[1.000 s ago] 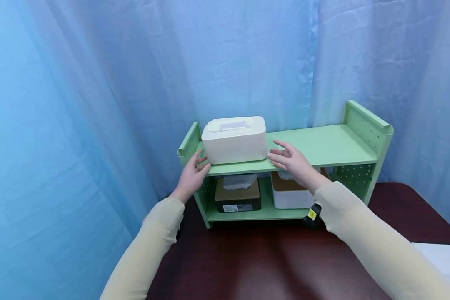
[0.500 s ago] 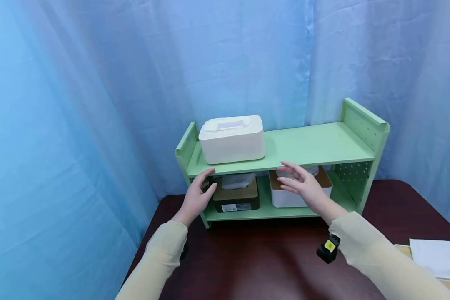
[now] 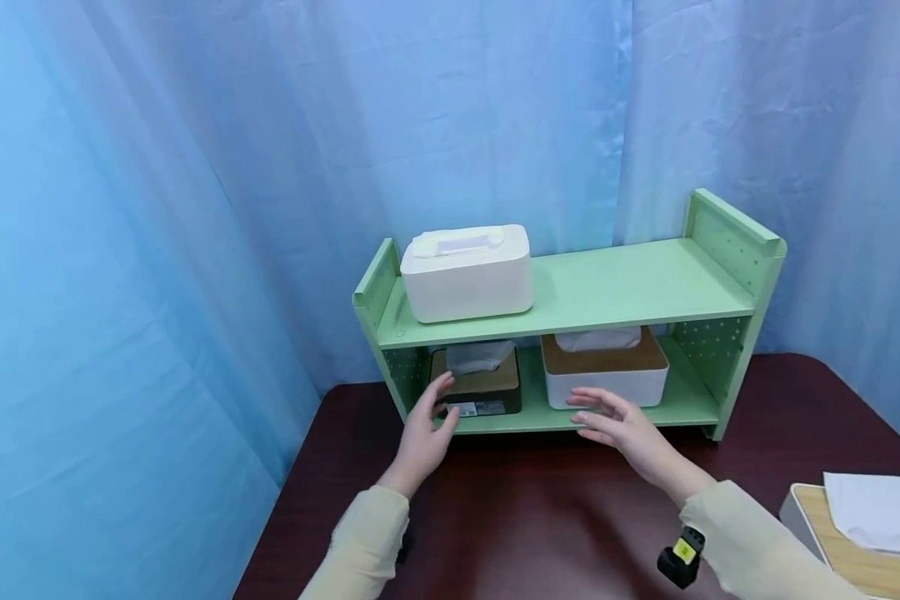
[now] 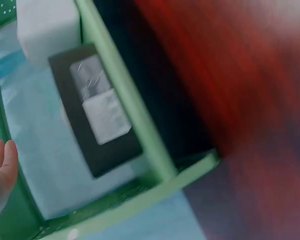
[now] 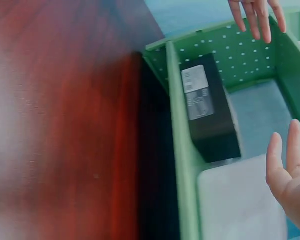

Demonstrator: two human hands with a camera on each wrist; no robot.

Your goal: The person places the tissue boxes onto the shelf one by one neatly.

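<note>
Both hands hover in front of a green two-tier shelf [image 3: 630, 279], holding nothing. My left hand [image 3: 423, 437], fingers loosely bent and thumb apart, is nearest a dark tissue box [image 3: 483, 396] with a wooden lid on the lower tier. The right hand [image 3: 626, 429] is before a white tissue box [image 3: 603, 385] with a brown lid, also on the lower tier. On the upper tier's left half stands an all-white tissue box [image 3: 468, 290]. In the right wrist view, fingers of the right hand [image 5: 292, 175] and left hand [image 5: 257, 17] spread over the shelf.
The shelf stands on a dark red-brown table [image 3: 540, 500]. At the table's right front lies another tissue box [image 3: 862, 562] with a wooden lid and a white tissue, partly cut off by the frame. Blue curtains [image 3: 495, 108] hang behind and to the left.
Both hands have drawn back and down from the sides of the white tissue box on the upper tier, towards the table's front. That box stays in place on the shelf.
</note>
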